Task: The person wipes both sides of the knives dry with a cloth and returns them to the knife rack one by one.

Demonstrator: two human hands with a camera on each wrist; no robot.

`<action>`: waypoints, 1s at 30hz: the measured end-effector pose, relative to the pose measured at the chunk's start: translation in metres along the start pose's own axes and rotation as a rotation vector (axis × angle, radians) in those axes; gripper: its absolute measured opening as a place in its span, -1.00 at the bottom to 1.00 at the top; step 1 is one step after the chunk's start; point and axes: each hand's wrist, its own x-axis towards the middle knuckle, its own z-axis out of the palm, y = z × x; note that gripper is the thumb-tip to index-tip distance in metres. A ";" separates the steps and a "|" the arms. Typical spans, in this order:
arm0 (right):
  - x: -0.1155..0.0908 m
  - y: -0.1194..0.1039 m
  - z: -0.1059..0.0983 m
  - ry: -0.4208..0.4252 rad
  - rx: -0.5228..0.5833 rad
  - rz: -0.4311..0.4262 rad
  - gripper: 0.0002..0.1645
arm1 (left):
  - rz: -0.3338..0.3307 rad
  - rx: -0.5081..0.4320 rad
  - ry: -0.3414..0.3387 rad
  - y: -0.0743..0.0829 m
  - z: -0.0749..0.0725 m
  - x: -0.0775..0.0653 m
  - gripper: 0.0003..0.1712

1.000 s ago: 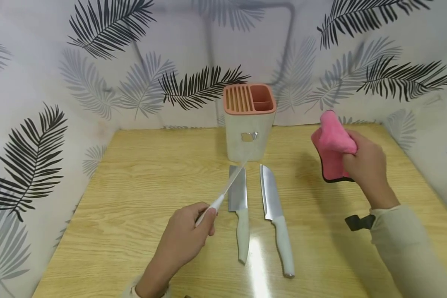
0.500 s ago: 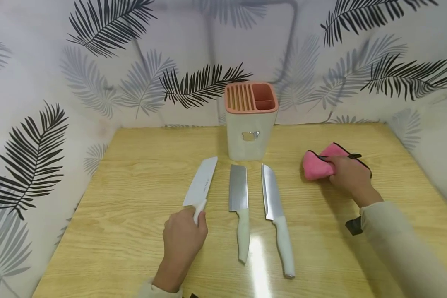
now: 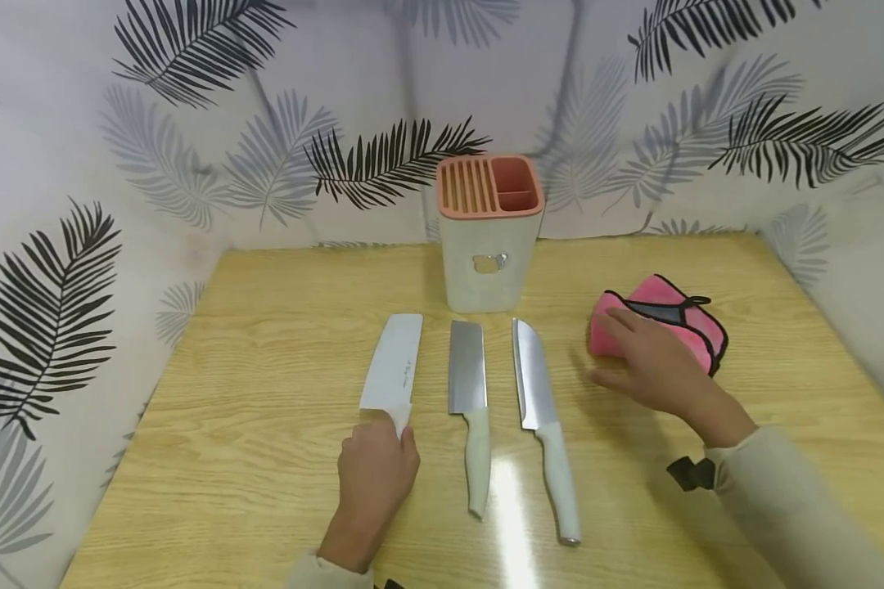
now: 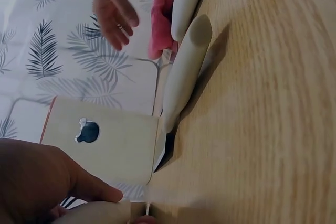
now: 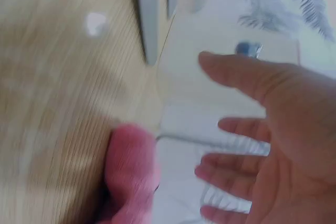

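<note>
My left hand grips the pale handle of a kitchen knife, whose broad blade lies over the table and points away from me. In the left wrist view, the thumb rests along the handle. To its right are a cleaver-like knife and a longer knife, side by side with handles toward me. My right hand hovers by a folded pink cloth with dark trim. Its fingers are spread and hold nothing, as the right wrist view shows, where the cloth sits apart from the hand.
A white knife block with an orange slotted top stands at the back middle of the wooden table. Its slots hold no knives. Leaf-patterned fabric hangs behind and along the sides.
The left hand has lowered the knife leftward from above the cleaver-like knife, turning its blade flat. The right hand has set the pink cloth on the table and let it go.
</note>
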 end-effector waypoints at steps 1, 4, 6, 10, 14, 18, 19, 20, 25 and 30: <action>0.000 -0.005 0.000 0.005 0.016 -0.024 -0.23 | -0.001 0.004 -0.016 0.001 0.001 0.000 -0.70; -0.001 -0.017 -0.001 0.025 0.060 -0.079 -0.35 | -0.004 0.010 -0.044 0.003 0.005 0.001 -0.73; -0.002 -0.023 -0.003 0.036 0.083 -0.093 -0.40 | -0.002 0.007 -0.062 0.004 0.007 0.002 -0.75; -0.003 -0.030 -0.004 0.040 0.107 -0.130 -0.46 | -0.011 0.019 -0.101 0.004 0.011 0.002 -0.74; -0.005 -0.034 -0.001 0.020 0.103 -0.188 -0.50 | -0.020 0.038 -0.150 0.005 0.014 0.002 -0.71; -0.006 -0.035 0.000 -0.009 0.100 -0.209 -0.52 | -0.014 0.056 -0.169 0.008 0.016 0.003 -0.68; -0.006 -0.035 -0.001 -0.013 0.101 -0.205 -0.52 | -0.008 0.062 -0.171 0.009 0.017 0.003 -0.67; -0.006 -0.035 -0.001 -0.014 0.101 -0.205 -0.52 | 0.001 0.066 -0.172 0.009 0.017 0.003 -0.67; -0.006 -0.039 0.001 -0.011 0.087 -0.239 -0.54 | 0.044 0.100 -0.187 0.005 0.011 0.006 -0.64; -0.008 -0.045 0.013 0.012 0.063 -0.336 -0.59 | 0.106 0.174 -0.150 0.003 -0.017 0.025 -0.58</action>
